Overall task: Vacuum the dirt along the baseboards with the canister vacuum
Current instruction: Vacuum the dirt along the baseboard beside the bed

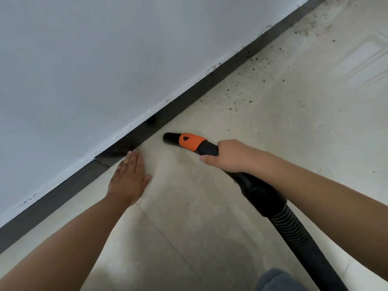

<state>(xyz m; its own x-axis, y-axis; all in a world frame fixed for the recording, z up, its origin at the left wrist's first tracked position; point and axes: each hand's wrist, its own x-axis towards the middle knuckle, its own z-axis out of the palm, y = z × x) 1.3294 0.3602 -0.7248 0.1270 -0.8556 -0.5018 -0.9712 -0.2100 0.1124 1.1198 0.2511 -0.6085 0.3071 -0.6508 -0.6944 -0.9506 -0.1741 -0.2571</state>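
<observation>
Dirt (235,101) lies scattered in dark specks on the pale tiled floor (210,196), thickest up along the far stretch of the dark baseboard (189,97), where a few crumbs also cling to the foot of the white wall (84,59). My right hand (228,156) grips the black handle of the vacuum hose (279,211), fingers curled round it and thumb pressed along the near side. Ahead of my grip sits an orange collar (191,141), and beyond that the short black nozzle (170,138) points toward the baseboard, its mouth near the skirting but apart from it; whether it touches the tile I cannot tell. The ribbed hose runs back from my hand to the lower right edge of view. My left hand (128,177) lies flat on the floor, fingers straight and together, holding nothing, with the fingertips just beside the baseboard where a joint in the strip shows. A dark smudge sits on the baseboard between my left fingertips and the nozzle. A bit of blue-grey cloth (277,280) shows at the bottom edge.
</observation>
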